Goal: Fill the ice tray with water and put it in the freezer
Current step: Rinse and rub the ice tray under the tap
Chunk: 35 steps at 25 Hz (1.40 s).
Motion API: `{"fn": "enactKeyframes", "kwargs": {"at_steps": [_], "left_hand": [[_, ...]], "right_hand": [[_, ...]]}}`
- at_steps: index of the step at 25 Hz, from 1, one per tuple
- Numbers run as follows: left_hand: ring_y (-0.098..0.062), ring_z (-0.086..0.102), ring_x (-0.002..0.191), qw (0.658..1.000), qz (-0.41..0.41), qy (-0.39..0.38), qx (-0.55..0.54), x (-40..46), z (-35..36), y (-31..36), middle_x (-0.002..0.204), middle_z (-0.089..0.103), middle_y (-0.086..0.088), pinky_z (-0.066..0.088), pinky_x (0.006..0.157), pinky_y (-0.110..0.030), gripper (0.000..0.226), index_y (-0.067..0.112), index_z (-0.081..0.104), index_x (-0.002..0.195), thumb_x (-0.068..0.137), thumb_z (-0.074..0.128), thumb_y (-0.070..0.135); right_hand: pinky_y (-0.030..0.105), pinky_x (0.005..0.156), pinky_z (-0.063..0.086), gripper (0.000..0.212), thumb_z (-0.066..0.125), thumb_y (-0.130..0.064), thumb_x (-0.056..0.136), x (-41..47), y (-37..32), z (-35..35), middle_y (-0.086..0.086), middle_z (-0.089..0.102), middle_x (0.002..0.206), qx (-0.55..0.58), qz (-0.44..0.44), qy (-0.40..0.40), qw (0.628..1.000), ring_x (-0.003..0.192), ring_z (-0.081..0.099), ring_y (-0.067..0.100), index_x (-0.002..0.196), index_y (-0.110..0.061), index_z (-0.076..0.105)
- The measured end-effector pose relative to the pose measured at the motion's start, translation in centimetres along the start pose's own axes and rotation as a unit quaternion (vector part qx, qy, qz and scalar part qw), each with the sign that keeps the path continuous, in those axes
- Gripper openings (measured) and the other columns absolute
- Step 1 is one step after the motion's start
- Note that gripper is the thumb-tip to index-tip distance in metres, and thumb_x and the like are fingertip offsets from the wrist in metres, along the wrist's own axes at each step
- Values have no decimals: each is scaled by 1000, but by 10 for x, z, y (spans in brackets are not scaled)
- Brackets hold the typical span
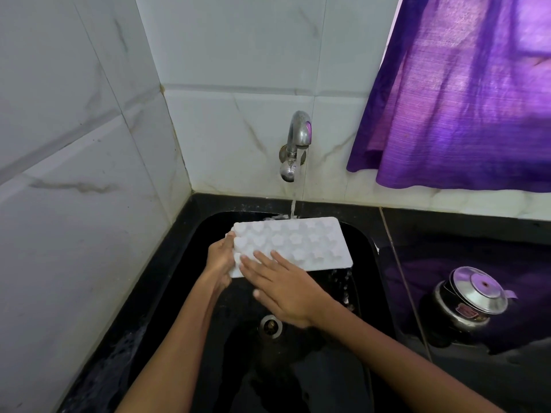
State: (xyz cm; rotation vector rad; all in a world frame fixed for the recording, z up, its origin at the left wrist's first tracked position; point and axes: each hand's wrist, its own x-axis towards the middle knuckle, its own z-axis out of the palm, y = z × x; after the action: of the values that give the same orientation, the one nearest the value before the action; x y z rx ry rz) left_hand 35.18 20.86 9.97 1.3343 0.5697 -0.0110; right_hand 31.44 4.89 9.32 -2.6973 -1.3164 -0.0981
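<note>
White ice tray point(301, 239) over black sink point(362, 242), under running tap point(295, 144). Left hand point(219, 257) grips tray's left edge; right hand point(283, 287) flat on tray, fingers point(262, 259) straight.

The white rectangular plastic ice tray point(301, 242) spans the black sink point(362, 234) below the curved steel tap point(298, 138). Tiled walls point(89, 174) close the left and back. The basin near the round metal drain point(270, 324) lies open; a steel lidded pot point(471, 296) occupies the right desk point(447, 234).
</note>
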Motion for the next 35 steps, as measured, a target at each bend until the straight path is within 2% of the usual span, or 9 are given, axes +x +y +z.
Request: {"fn": "enactKeyframes", "kwargs": {"at_steps": [2,4,7,9,12,21,26,31,35], "left_hand": [[-17,64,72,1000,6,11,15,1,-10,0,85,67,-5,51,48,-22,30,7,64,105,98,45,30],[-18,66,74,1000,16,-2,19,-2,-19,-1,88,69,-5,52,49,-23,32,8,64,107,97,46,33],[-19,68,79,999,38,-21,20,-12,-27,-5,92,70,-5,54,54,-25,34,10,64,107,97,45,37],[-20,68,81,998,42,-34,13,-20,-29,-9,95,70,-7,55,56,-26,36,9,64,108,97,44,37],[-19,68,81,998,49,-48,14,-35,-29,-20,99,70,-9,55,56,-24,38,8,63,110,97,42,37],[-6,64,85,969,134,-90,185,-77,-51,-68,95,67,4,51,65,-13,37,19,61,102,100,30,39],[-12,62,88,957,93,-146,233,-87,-68,-91,96,64,4,50,70,-22,33,22,57,112,100,31,37],[6,61,76,950,183,-140,212,-101,-63,-83,89,60,4,47,66,-7,22,11,54,104,101,33,9],[-3,59,106,928,287,-89,221,-107,-71,-84,113,63,3,45,92,-13,28,15,61,111,100,36,7]], "right_hand": [[39,119,4,59,10,-43,100,-33,13,2,0,38,151,21,-6,41,999,145,18,15,142,-14,40],[40,116,25,51,23,-40,101,-61,28,5,-1,61,130,53,49,170,983,134,41,14,123,-14,61],[32,99,44,31,42,-31,98,-82,47,4,-4,63,113,200,229,342,889,114,53,8,113,-14,64],[22,88,49,32,48,-24,97,-83,52,-5,-5,56,122,371,338,316,805,108,55,7,127,-15,53],[15,71,53,32,47,-14,98,-87,60,-7,-1,64,116,555,361,220,716,92,67,3,129,-12,52],[16,75,56,27,50,-1,94,-133,30,27,3,66,111,535,395,212,716,96,64,8,120,-9,54],[10,81,50,34,51,6,92,-154,11,45,4,63,115,493,396,191,751,106,59,13,124,-5,52],[9,60,43,25,43,21,84,-155,7,29,0,60,80,461,378,233,769,66,58,-8,91,-2,52],[14,63,45,30,50,23,81,-161,6,19,-8,59,67,438,351,291,775,66,56,-2,74,-6,49]]}}
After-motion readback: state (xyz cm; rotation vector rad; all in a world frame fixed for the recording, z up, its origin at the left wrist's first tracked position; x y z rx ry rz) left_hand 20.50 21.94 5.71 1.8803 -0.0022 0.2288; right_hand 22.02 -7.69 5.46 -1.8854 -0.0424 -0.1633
